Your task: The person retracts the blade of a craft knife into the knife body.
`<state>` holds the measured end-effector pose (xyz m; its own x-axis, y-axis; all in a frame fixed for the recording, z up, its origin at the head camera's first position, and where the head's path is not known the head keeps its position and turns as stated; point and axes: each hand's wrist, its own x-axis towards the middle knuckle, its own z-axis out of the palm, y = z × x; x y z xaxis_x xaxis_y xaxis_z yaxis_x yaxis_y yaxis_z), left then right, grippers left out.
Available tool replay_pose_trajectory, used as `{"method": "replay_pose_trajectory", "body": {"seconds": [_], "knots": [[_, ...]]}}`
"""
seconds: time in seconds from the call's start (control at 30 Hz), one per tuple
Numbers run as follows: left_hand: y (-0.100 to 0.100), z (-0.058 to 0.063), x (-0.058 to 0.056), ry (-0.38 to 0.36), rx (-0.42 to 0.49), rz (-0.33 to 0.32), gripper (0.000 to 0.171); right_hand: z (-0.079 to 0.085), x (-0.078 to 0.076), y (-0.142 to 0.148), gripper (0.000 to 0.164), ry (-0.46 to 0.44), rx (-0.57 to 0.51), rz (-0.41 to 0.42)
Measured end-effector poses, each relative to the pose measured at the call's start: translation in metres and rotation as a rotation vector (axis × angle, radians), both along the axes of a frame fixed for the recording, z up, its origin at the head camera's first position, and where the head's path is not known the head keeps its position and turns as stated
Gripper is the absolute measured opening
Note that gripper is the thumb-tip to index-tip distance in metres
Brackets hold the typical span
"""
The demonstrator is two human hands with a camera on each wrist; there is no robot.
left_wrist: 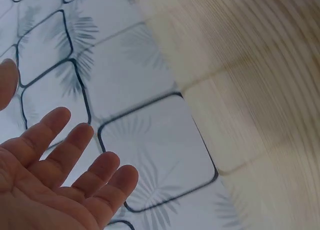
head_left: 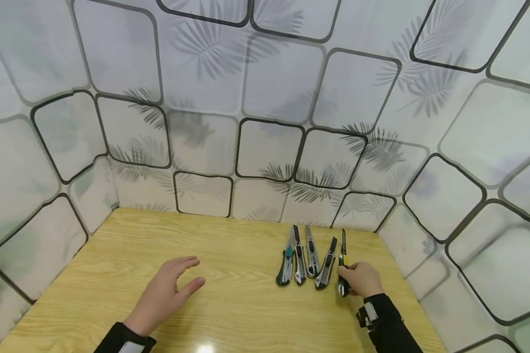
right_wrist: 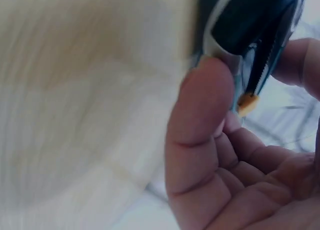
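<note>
My right grip [head_left: 365,279] is clamped on the yellow-marked cutter [head_left: 343,260], thumb and fingers pinching its dark handle, with its narrow end pointing away from me. Whether that handle touches the bench [head_left: 229,289] under my grip or is slightly raised, I cannot tell; the right wrist view gives me only a close, partly cropped look at it between my fingers.

Just left of this grip is the black-and-grey cutter [head_left: 327,267], tilted, its narrow end leaning towards the one I hold. Farther left of my grip come the grey cutter [head_left: 311,257], the dark-tipped cutter [head_left: 299,262] and, at the far end, the teal-marked cutter [head_left: 287,257]. All four lie side by side, narrow ends away from me, towards the patterned wall [head_left: 274,88].

My left grip [head_left: 168,289] is empty, thumb and fingers apart, well to the left of the cutters and reaching none of them.

As I judge it, the work is nearly through: four cutters lie in a loose row with no grip on them, and the fifth is at the right end, roughly lined up with the rest. What is left, it seems, is only that last one, not yet released from my right grip
</note>
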<state>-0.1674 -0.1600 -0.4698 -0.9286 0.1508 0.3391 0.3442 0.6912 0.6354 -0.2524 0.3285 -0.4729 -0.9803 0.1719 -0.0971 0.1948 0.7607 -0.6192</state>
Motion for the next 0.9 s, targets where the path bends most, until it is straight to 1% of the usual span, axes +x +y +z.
{"method": "replay_pose_trajectory", "body": {"seconds": [0.07,0.17,0.3,0.37,0.43,0.47,0.53,0.63,0.7,0.77,0.9], "knots": [[0.012,0.000,0.000,-0.061,0.064,-0.020,0.045,0.006,0.002,-0.020,0.037,0.020,-0.094,0.012],[0.036,-0.003,-0.001,-0.112,0.157,-0.104,0.043,0.011,0.009,-0.056,0.049,0.054,-0.241,0.034],[0.077,-0.008,-0.002,-0.183,0.269,-0.240,0.048,0.015,0.020,-0.107,0.047,0.092,-0.422,0.080],[0.095,-0.010,-0.003,-0.234,0.317,-0.283,0.052,0.015,0.026,-0.131,0.045,0.096,-0.505,0.121],[0.109,-0.011,-0.004,-0.286,0.373,-0.314,0.055,0.014,0.030,-0.150,0.046,0.101,-0.572,0.176],[0.115,-0.013,-0.004,-0.301,0.400,-0.319,0.054,0.012,0.031,-0.158,0.047,0.100,-0.600,0.197],[0.122,-0.015,-0.004,-0.331,0.444,-0.307,0.051,0.010,0.035,-0.171,0.047,0.105,-0.637,0.224],[0.127,-0.020,-0.004,-0.384,0.529,-0.273,0.041,0.005,0.038,-0.181,0.045,0.116,-0.650,0.228],[0.127,-0.023,-0.004,-0.419,0.574,-0.263,0.036,0.004,0.039,-0.184,0.044,0.118,-0.644,0.221],[0.126,-0.026,-0.005,-0.464,0.622,-0.269,0.035,0.003,0.039,-0.185,0.043,0.115,-0.651,0.223],[0.124,-0.030,-0.006,-0.557,0.691,-0.284,0.035,0.004,0.037,-0.182,0.046,0.104,-0.734,0.237]]}}
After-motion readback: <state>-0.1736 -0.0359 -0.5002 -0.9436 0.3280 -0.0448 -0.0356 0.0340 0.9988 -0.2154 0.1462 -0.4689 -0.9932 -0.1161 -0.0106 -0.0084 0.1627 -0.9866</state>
